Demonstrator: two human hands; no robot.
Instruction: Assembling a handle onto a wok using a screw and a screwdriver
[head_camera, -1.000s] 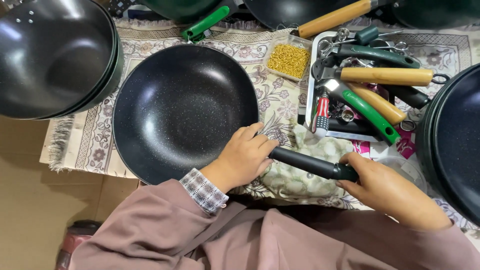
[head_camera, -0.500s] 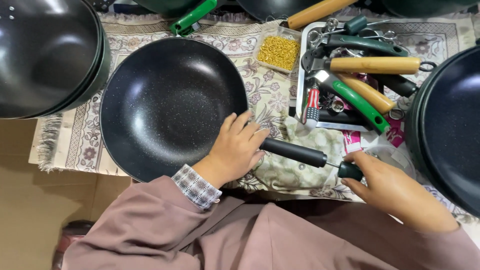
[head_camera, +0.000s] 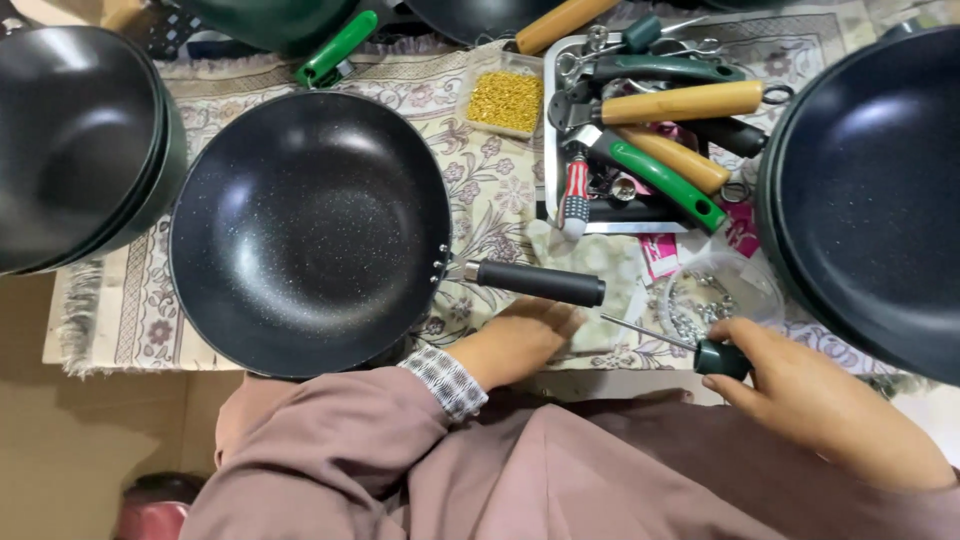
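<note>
A: What is the right hand (head_camera: 810, 395) doing?

B: Its grip is clenching around a green-handled screwdriver (head_camera: 722, 358), whose thin shaft is pointing toward the end of the black pan handle (head_camera: 538, 282).

A: And the left hand (head_camera: 520, 338)?

B: It is lying just below that pan handle, resting on the patterned cloth (head_camera: 500, 190); whether its grip is released or closed I cannot tell, since the fingers are tucked from view.

A: Where is the pan sitting?

B: The black speckled pan (head_camera: 305, 230) is lying upright on the cloth covering the worktop, its handle pointing right, fixed at the rim by small rivets.

A: What is lying around it?

B: A stack of dark pans (head_camera: 75, 140) is sitting to the left, another large pan (head_camera: 880, 190) to the right. Behind, a metal tray (head_camera: 548, 130) is holding wooden and green handles, beside a small box of gold screws (head_camera: 506, 102)
</note>
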